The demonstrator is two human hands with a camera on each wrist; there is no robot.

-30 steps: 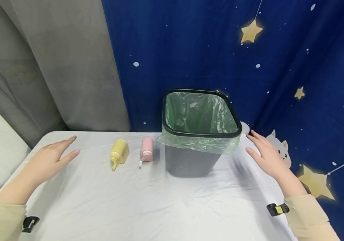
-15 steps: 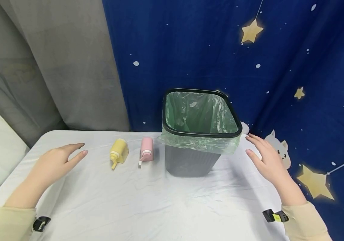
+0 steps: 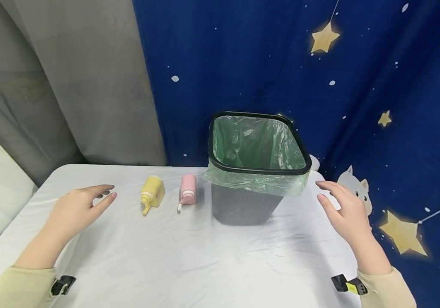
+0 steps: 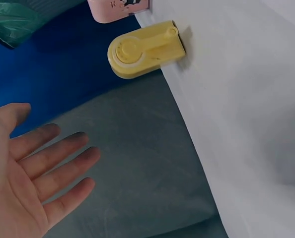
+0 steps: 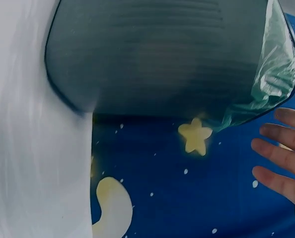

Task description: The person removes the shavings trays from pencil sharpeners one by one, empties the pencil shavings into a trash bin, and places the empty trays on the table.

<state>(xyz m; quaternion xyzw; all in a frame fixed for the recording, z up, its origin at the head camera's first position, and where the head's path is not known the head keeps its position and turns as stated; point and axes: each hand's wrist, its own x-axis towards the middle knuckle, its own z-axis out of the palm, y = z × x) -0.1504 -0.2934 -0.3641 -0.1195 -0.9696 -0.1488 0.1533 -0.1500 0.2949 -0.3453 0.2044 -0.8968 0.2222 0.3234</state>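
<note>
My left hand (image 3: 77, 209) hovers over the left part of the table, fingers relaxed and holding nothing. To its right stands a yellow pump bottle (image 3: 153, 191), its spout pointing toward me. A pink pump bottle (image 3: 188, 188) is beside that, with a white-tipped spout. Right of both bottles is a grey trash can (image 3: 243, 207) with a black rim and a green plastic liner (image 3: 258, 182) folded over it. My right hand (image 3: 344, 209) is held in the air to the right of the can, fingers loosely spread, touching nothing. In the left wrist view the yellow bottle (image 4: 145, 49) lies beyond my fingertips.
A white cloth covers the table (image 3: 189, 261). Behind it hang a grey curtain (image 3: 100, 85) and a blue curtain (image 3: 243, 55) with stars. The table's back edge runs just behind the bottles.
My left hand has moved right, closer to the yellow bottle, with its fingers a little more bent. My right hand has shifted slightly downward. Bottles and trash can have stayed in place.
</note>
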